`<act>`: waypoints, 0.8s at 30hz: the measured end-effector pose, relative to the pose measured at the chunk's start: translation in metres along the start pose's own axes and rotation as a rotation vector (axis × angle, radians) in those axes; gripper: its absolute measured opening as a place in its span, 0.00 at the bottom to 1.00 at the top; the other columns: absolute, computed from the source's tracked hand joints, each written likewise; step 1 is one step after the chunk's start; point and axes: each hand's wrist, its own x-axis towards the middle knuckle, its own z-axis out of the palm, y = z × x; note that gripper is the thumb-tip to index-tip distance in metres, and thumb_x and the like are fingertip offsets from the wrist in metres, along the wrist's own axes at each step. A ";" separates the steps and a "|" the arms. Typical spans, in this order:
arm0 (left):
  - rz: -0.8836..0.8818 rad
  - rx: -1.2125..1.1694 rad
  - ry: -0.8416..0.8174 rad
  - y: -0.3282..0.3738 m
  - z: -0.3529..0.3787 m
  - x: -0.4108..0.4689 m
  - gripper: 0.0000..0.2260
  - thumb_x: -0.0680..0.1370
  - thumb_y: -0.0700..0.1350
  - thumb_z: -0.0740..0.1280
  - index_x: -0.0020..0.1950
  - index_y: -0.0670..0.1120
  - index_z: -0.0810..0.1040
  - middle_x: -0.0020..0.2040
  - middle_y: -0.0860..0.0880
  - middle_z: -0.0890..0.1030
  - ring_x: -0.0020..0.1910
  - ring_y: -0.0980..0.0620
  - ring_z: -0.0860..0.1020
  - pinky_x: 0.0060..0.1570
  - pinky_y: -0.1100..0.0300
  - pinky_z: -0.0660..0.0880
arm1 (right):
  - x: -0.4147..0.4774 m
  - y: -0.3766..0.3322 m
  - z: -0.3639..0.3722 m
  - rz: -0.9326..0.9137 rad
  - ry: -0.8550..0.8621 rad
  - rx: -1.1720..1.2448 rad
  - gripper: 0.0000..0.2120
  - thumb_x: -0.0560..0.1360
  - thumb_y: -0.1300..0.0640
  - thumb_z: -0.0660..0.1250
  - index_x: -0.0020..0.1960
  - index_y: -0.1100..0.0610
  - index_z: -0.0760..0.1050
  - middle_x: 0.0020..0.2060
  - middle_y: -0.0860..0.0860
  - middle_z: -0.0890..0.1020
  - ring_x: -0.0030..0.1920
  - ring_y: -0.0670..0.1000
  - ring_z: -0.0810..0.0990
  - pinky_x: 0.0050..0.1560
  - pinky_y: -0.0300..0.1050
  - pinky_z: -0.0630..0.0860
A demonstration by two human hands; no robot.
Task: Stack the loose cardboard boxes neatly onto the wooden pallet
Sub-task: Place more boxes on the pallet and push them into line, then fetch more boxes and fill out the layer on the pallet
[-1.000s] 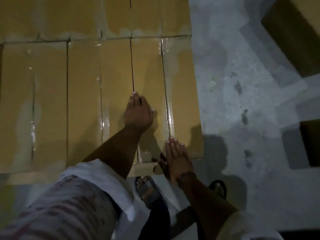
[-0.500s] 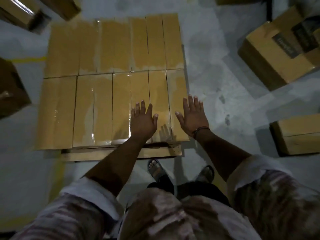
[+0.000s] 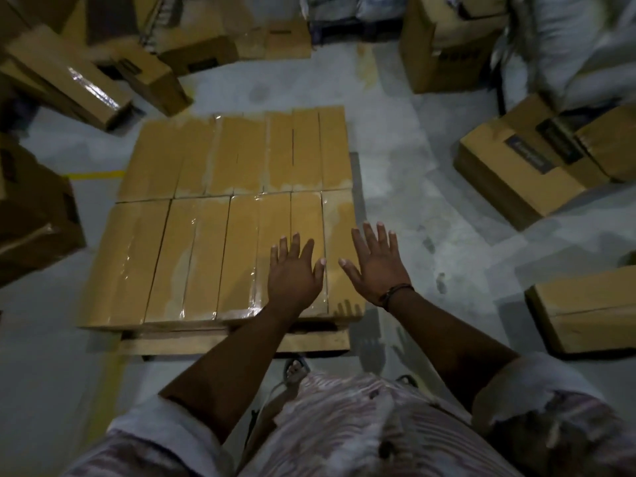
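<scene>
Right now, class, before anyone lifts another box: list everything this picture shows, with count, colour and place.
stacked boxes: one layer in two rows, tan with clear tape, on the pallet
wooden pallet: one, pale wood, under the stacked boxes, near edge showing
loose boxes: several, brown, on the floor left, far and right of the pallet
floor: grey concrete
yellow line: one, painted on the floor, left of the pallet
pale bundles: far right, too blurred to name
striped shirt: one, pale, bottom
sandalled feet: two, by the pallet's near edge
wristband: one, dark, right wrist
left grip: bare hand, fingers spread, over the near right boxes
right grip: bare hand, fingers spread, over the stack's right edge
</scene>
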 end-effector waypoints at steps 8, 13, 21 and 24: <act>0.005 -0.046 -0.005 0.075 -0.005 0.006 0.26 0.85 0.60 0.53 0.80 0.51 0.65 0.81 0.44 0.62 0.81 0.39 0.56 0.79 0.42 0.48 | -0.027 0.066 -0.033 0.031 0.067 0.023 0.42 0.76 0.29 0.35 0.83 0.53 0.46 0.82 0.57 0.49 0.81 0.62 0.41 0.78 0.62 0.37; -0.002 -0.075 0.008 0.121 -0.010 0.019 0.27 0.85 0.61 0.51 0.82 0.52 0.62 0.82 0.46 0.59 0.82 0.40 0.53 0.80 0.42 0.46 | -0.039 0.109 -0.055 0.046 0.097 0.011 0.40 0.78 0.30 0.38 0.83 0.52 0.44 0.82 0.56 0.47 0.81 0.61 0.39 0.78 0.63 0.36; 0.017 -0.105 0.051 0.187 -0.003 0.032 0.30 0.82 0.63 0.47 0.80 0.51 0.64 0.80 0.45 0.65 0.80 0.38 0.58 0.79 0.40 0.50 | -0.056 0.171 -0.072 0.067 0.150 0.047 0.40 0.79 0.30 0.40 0.83 0.51 0.44 0.82 0.55 0.46 0.81 0.61 0.38 0.78 0.64 0.36; 0.022 -0.104 0.046 0.202 -0.004 0.039 0.30 0.82 0.63 0.47 0.80 0.51 0.65 0.80 0.45 0.66 0.80 0.37 0.59 0.79 0.39 0.50 | -0.051 0.185 -0.076 0.088 0.167 0.082 0.41 0.78 0.30 0.39 0.83 0.51 0.45 0.82 0.55 0.47 0.81 0.61 0.38 0.78 0.64 0.37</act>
